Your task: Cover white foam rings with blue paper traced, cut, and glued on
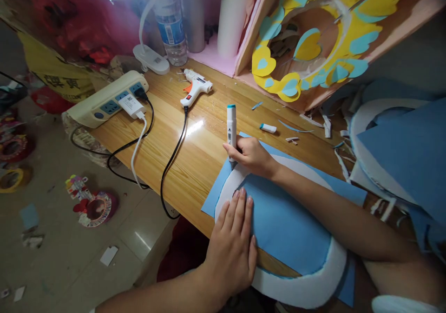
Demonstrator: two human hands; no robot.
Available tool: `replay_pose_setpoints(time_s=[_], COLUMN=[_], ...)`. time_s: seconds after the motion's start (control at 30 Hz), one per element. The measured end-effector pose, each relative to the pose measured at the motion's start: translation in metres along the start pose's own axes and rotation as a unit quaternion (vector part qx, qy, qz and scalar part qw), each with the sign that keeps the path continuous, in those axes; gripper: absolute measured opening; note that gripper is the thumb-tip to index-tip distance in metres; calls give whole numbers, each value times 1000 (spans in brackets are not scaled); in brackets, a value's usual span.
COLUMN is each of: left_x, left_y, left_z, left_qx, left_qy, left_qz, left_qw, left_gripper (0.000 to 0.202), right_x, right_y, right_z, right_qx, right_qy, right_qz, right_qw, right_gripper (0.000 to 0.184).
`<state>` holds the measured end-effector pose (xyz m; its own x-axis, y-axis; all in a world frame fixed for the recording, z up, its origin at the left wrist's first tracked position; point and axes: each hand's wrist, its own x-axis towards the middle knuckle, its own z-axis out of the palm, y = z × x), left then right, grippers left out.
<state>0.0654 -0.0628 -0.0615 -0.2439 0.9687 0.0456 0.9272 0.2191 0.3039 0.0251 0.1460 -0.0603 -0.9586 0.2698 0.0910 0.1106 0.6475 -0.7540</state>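
Note:
My right hand [251, 156] is closed around a white marker [231, 128] with a teal end, held upright with its tip on the edge of a white foam ring [226, 189]. The ring lies on a blue paper sheet [289, 224] on the wooden table [195, 145]. Flat on the blue paper inside the ring, fingers together and stretched out, my left hand [233, 243] presses down. The marker's cap [268, 128] lies on the table behind my right hand.
A white glue gun [195, 87] with a black cord, a power strip [108, 99] with plugs, a lamp base [151, 58] and a water bottle [170, 24] stand at the table's back left. A decorated cardboard piece [313, 43] leans at the back. Foam scraps lie right.

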Motion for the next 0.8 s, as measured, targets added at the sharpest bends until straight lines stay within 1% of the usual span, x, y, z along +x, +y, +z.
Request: replay_pose_setpoints(time_s=[0.1, 0.2, 0.3, 0.37, 0.47, 0.53, 0.6, 0.7, 0.8], left_x=[0, 4, 15, 26, 40, 46, 48, 47, 46], left_y=[2, 3, 2, 0, -3, -4, -6, -8, -8], left_z=[-2, -7, -12, -13, -8, -3, 1, 4, 4], left_qx=[-11, -15, 19, 57, 115, 135, 131, 108, 84], left_qy=[-4, 7, 40, 51, 50, 54, 64, 84, 83], left_qz=[-9, -28, -43, -47, -38, -28, -34, -58, -62], left_qw=[1000, 999, 998, 996, 991, 989, 989, 989, 991], left_gripper=[72, 77, 75, 74, 70, 67, 65, 62, 58], right_x=[1, 2, 2, 1, 1, 2, 1, 1, 1], right_y=[2, 3, 3, 3, 2, 2, 0, -3, -5], right_z=[1, 2, 2, 2, 1, 1, 0, -1, -2], right_qx=[-2, -4, 3, 10, 14, 13, 19, 38, 45], right_qy=[11, 20, 17, 13, 14, 15, 21, 50, 71], right_qz=[1, 1, 2, 5, 10, 9, 7, 10, 28], right_qw=[1000, 1000, 1000, 1000, 1000, 1000, 1000, 998, 996], right_gripper=[37, 37, 37, 37, 37, 38, 36, 29, 25])
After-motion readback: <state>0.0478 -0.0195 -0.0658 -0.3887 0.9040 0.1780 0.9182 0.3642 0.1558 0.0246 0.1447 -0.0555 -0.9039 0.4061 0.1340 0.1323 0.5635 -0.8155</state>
